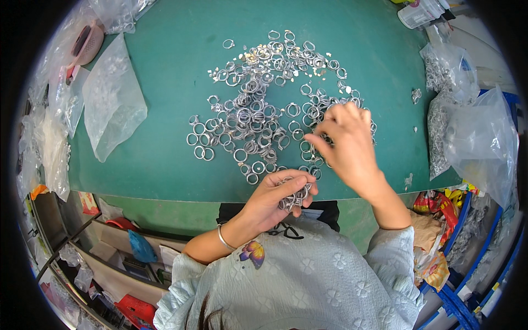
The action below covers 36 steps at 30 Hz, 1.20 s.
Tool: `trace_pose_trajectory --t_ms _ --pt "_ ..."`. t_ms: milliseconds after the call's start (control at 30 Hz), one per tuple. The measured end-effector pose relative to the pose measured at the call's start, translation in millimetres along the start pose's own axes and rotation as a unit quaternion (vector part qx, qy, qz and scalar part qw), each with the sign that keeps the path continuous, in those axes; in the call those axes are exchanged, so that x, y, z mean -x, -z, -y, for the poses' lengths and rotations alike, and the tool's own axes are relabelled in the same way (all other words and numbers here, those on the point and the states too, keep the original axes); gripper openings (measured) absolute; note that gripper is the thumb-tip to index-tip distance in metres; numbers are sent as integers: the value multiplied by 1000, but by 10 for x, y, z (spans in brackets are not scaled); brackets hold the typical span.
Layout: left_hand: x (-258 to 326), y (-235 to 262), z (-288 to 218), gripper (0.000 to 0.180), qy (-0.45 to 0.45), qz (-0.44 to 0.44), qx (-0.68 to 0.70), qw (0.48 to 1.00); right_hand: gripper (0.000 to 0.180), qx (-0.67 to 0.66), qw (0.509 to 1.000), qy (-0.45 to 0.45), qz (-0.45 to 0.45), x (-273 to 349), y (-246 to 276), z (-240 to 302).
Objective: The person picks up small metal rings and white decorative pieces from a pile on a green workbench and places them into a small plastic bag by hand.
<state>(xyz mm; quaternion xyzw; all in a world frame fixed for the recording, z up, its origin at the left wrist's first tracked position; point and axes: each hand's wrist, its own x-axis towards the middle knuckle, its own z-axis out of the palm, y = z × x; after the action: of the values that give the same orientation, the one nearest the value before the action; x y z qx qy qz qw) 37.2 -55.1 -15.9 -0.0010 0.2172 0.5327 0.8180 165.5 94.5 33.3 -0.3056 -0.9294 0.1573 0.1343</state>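
In the head view, the left hand (267, 202) is cupped, thumb over a handful of rings (297, 199), just off the near edge of the green table (170, 179). The right hand (352, 140) reaches farther out, its fingers bent down over a smaller heap of rings (314, 113), thumb apart from them; the fingertips are hidden, so I cannot tell whether they pinch a ring. That heap lies directly beneath the right hand, the nearer one, and beyond the left. The bigger heap (256, 118) lies left of the right hand, stretching lengthwise away from the left.
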Motion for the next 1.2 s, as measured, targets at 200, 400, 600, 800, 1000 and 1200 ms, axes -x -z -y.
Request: trace_pose_trajectory --t_ms 200,400,600,800,1000,1200 --pt "28 -165 -69 17 7 -72 17 997 14 114 993 33 17 -3 -191 71" --pt "19 -29 6 21 -7 -32 -18 999 12 -123 989 -79 -29 37 123 -159" --pt "-101 -242 -54 29 -27 -111 -1 993 9 -295 953 -36 51 161 208 -48" --pt "-95 -182 -71 34 -25 -98 -58 993 13 -273 960 -59 -3 -54 186 -242" --pt "-124 -260 -125 30 9 -98 55 994 18 1 999 41 -24 -170 -66 -372" --pt "-128 -169 -75 29 -15 -95 9 995 14 -261 964 -56 -12 -19 117 -295"
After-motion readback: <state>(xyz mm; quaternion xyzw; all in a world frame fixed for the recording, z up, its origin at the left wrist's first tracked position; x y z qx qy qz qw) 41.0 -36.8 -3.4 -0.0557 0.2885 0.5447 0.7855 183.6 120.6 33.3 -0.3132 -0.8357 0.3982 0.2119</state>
